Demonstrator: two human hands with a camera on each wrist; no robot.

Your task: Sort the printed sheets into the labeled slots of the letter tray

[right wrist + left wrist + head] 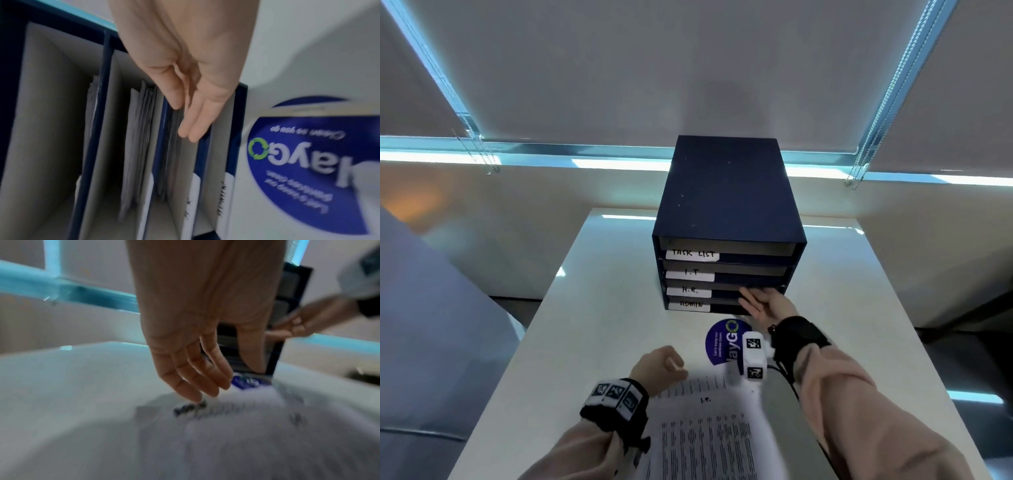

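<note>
The right hand [767, 305] holds nothing, its fingers [191, 129] straight and together, tips at the mouth of the H.R. slot of the dark blue letter tray [726, 192], whose four stacked slots each carry a white handwritten label. The left hand [659, 366] hangs relaxed and empty, fingertips [197, 395] touching the far edge of the top printed sheet [709, 435], which is marked "I.T." and lies flat beneath them on the white table [599, 308]. One round blue sticker [722, 342] lies between the hands.

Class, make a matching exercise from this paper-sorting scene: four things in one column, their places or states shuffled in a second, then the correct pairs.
1. TASK LIST label
2. ADMIN label
3. right hand
4. round blue sticker

A. flat on the table
B. top slot
C. at the letter tray's lower slots
D. bottom slot

Pairs: 1-B, 2-D, 3-C, 4-A
</note>
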